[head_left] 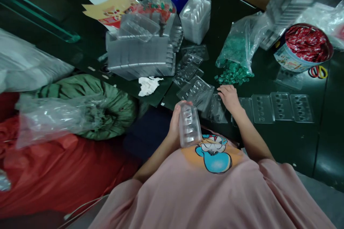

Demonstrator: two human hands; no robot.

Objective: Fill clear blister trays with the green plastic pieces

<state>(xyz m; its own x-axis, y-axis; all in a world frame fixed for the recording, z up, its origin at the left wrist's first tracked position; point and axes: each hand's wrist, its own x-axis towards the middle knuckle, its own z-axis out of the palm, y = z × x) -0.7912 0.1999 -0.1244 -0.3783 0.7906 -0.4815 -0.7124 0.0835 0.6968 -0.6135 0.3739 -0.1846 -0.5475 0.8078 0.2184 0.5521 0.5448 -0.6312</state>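
Fingers of the left hand [175, 121] curl around a stack of clear trays [190, 127], gripping it from the side. The stack is held upright just off the near table edge, close against the pink shirt [188, 186].

The right hand [228, 97] lies palm down on the dark table [295, 143], fingers stretched out and loose. Its tips touch the loose trays [197, 93] heaped just beyond the held stack. It grips nothing that can be made out.

Spilled green beads [233, 73] lie just beyond the right hand's knuckles. To its right, a row of flat trays [281, 106] runs parallel to the table's near edge, with bare tabletop between the row and that edge. A tin of red packets [305, 46] stands farther back on the right.

Left of the hands, a white tissue [148, 85] sits at the table's edge below a big block of stacked trays [139, 59]. A green bundle [107, 100] crowds that side.
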